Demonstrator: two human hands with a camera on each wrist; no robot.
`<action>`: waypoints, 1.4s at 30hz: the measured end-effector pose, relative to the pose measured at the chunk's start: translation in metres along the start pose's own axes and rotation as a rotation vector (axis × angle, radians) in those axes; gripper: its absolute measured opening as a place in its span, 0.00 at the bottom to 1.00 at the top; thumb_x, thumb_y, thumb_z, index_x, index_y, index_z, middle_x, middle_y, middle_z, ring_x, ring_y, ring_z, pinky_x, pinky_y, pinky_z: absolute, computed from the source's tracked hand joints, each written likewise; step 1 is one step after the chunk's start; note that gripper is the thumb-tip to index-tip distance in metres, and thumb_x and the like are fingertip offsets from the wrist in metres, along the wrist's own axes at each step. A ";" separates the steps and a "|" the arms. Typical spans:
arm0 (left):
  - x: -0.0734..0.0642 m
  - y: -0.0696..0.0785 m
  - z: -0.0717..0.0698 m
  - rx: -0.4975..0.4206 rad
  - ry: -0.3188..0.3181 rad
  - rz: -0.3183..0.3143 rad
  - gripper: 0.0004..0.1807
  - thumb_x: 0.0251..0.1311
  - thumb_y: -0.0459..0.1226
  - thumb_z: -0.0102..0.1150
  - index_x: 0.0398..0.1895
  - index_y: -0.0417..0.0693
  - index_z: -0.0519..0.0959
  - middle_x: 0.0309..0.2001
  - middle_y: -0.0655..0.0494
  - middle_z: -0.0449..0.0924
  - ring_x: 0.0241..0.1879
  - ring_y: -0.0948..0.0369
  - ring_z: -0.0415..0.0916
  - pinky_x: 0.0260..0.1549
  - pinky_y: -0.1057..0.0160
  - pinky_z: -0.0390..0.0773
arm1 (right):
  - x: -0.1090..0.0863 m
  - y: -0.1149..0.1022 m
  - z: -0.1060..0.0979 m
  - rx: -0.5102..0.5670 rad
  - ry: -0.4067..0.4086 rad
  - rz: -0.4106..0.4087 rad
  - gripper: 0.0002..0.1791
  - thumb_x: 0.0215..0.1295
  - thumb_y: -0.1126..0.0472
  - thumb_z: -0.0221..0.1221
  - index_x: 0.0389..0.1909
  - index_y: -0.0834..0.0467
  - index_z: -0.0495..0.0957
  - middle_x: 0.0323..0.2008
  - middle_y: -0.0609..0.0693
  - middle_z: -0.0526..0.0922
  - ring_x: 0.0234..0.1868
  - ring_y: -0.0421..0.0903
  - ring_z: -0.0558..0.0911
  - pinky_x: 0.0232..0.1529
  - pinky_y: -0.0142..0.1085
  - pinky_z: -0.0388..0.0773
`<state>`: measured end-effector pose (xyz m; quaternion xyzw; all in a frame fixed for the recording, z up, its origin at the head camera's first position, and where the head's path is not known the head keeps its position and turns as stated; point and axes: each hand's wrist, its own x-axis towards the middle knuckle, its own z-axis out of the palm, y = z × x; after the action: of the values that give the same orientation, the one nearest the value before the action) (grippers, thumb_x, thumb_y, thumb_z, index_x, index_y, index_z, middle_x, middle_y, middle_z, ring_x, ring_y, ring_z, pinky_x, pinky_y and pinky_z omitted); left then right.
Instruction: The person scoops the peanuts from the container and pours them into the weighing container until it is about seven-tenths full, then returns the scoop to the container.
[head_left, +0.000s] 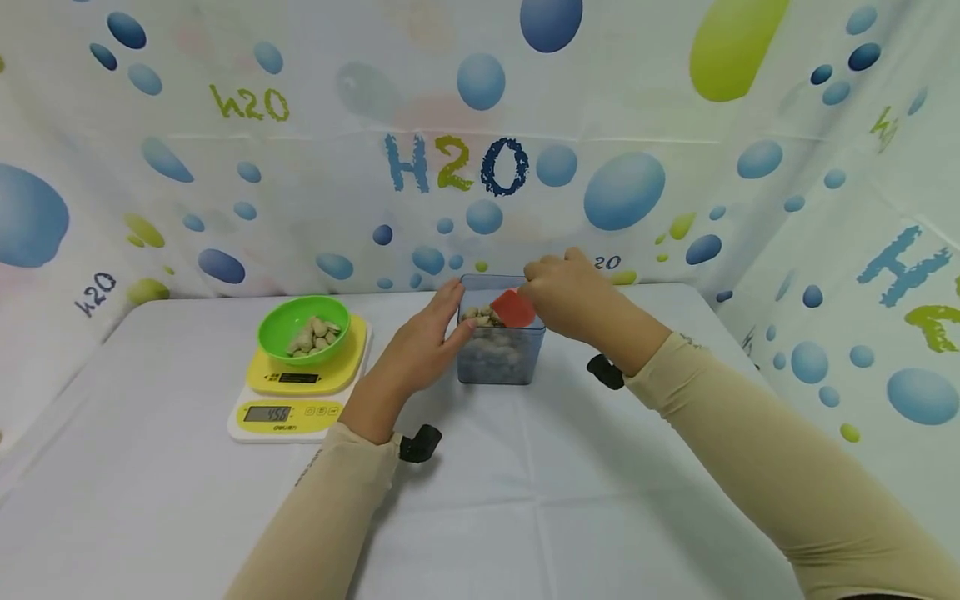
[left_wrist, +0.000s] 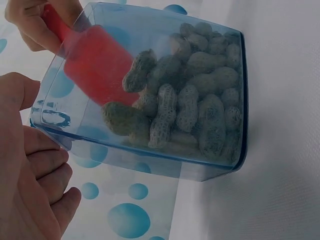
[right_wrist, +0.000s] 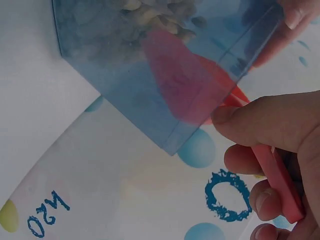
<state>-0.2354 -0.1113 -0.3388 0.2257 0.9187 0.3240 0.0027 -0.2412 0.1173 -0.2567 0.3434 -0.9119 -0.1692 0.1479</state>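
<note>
A clear bluish plastic container [head_left: 497,358] stands on the table, partly filled with unshelled peanuts [left_wrist: 187,102]. My right hand [head_left: 570,296] grips the handle of a red scoop [right_wrist: 275,180], with the thumb laid along it. The scoop's blade [left_wrist: 97,65] is tilted inside the container, its tip against the peanuts. At the container's left side is my left hand [head_left: 420,342], its thumb by the front rim and its fingers along the left wall. In the left wrist view those fingers [left_wrist: 52,175] are loosely bent beside the rim.
To the left, a green bowl [head_left: 273,315] with some peanuts [head_left: 315,336] sits on a yellow and white kitchen scale [head_left: 352,417]. The scale's display [head_left: 267,413] is lit with digits. A white cloth [head_left: 480,542] covers the table, and a patterned curtain [head_left: 315,167] hangs close behind the container.
</note>
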 end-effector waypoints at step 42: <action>0.003 0.001 0.001 -0.002 -0.016 -0.047 0.40 0.72 0.60 0.41 0.80 0.59 0.44 0.80 0.64 0.39 0.79 0.58 0.41 0.74 0.47 0.53 | 0.004 0.012 0.005 0.477 -0.157 0.023 0.10 0.63 0.65 0.64 0.44 0.58 0.87 0.34 0.50 0.82 0.37 0.47 0.80 0.45 0.39 0.82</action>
<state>-0.2377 -0.1089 -0.3386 0.2067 0.9234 0.3230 0.0179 -0.2528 0.1244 -0.2553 0.3439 -0.9386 0.0264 -0.0065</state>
